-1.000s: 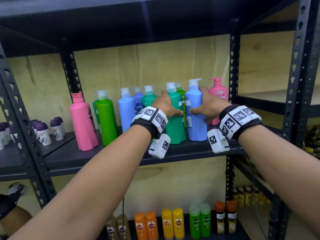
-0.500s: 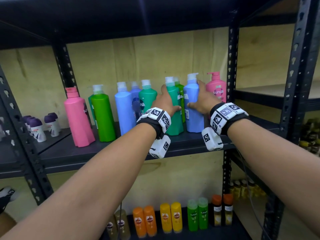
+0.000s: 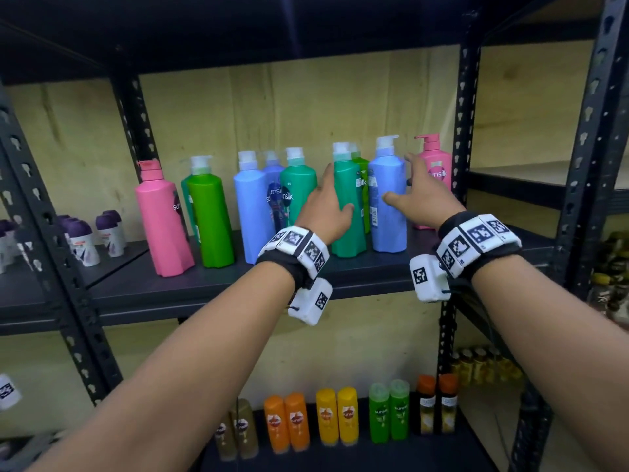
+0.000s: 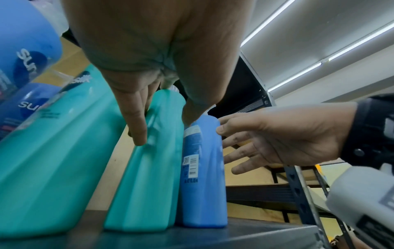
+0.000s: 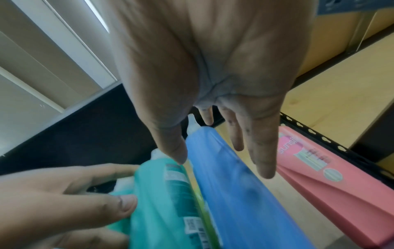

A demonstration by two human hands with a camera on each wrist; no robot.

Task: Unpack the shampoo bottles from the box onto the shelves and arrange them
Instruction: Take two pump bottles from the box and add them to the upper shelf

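Note:
On the black middle shelf stands a row of tall pump shampoo bottles. My left hand is open, its straight fingers lying against the left side of a teal bottle. My right hand is open with fingers spread, just off the right side of the blue bottle next to it. Both bottles stand upright, side by side. A lime green bottle is partly hidden behind them. No box is in view.
Left along the shelf stand a teal bottle, blue bottles, a green bottle and a pink bottle. Another pink bottle stands by the right upright. Small bottles line the lower shelf; deodorants stand far left.
Both hands gripped the teal and blue bottles before; now the fingers have straightened and let go. The two bottles stand a little further back on the shelf.

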